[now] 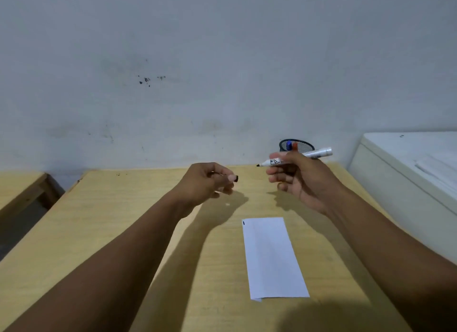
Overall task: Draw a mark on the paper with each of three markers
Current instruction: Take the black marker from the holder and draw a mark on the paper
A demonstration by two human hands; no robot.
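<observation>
Markers first: one white-barrelled marker (296, 157) with a black tip is up in the air, uncapped, lying almost level across the right hand (300, 177), tip pointing left toward the other hand. The right grip is closed on that barrel, thumb on top, fingers curled underneath, and the far end of the marker pokes out past the hand to the right. Over on the other side, the left hand (205, 182) is raised above the tabletop (103, 233) too, its grip pinched around a small black cap (236, 178) that just peeks out at the fingertips. The two hands are held apart, cap facing tip, a clear gap between them.

Down below, the white folded sheet of paper (273, 257) lies flat on the light wooden tabletop, nearer the camera than both hands and a little right of centre. There is one short dark mark (243, 223) at its far left corner; the rest of the sheet looks blank.

At the back edge of the tabletop, against the pale grey wall (222, 60), stands a dark wire-mesh holder (303, 146), partly hidden behind the right hand. Two more markers stand in it: a blue-capped marker (288, 144) and, just beside it, a red-capped marker (295, 146), only their tops showing.

Off to the right sits a white cabinet-like unit (408, 163), well apart from the paper. At far left, a second wooden surface (19, 186) shows at the edge of view.
</observation>
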